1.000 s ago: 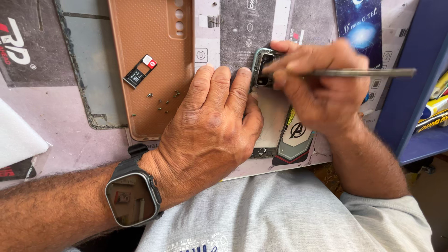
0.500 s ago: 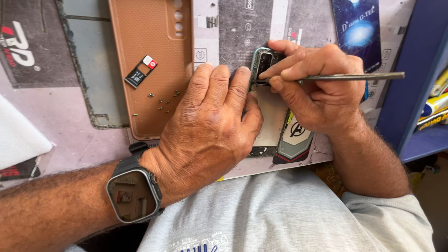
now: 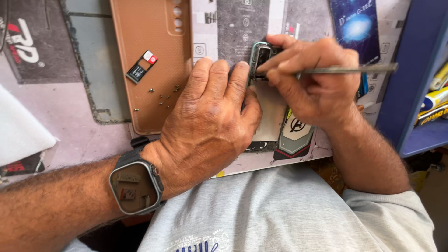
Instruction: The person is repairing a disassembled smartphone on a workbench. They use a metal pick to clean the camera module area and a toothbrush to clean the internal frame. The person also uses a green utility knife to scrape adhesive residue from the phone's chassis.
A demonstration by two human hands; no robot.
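Observation:
An opened phone lies flat on the work mat, its upper camera end showing between my hands. My left hand rests palm down over the phone's left side and holds it still; a smartwatch is on that wrist. My right hand grips a thin metal tool, tweezers or a slim driver, with its tip at the phone's top end near the camera block. Most of the phone's body is hidden under both hands.
A brown phone back cover lies to the left, bearing a SIM tray and several tiny screws. Beside it are a clear phone case, a white cloth at far left and a blue shelf at right.
My right hand and the tool have shifted slightly left and down toward the phone's top end. My left hand has stayed on the phone.

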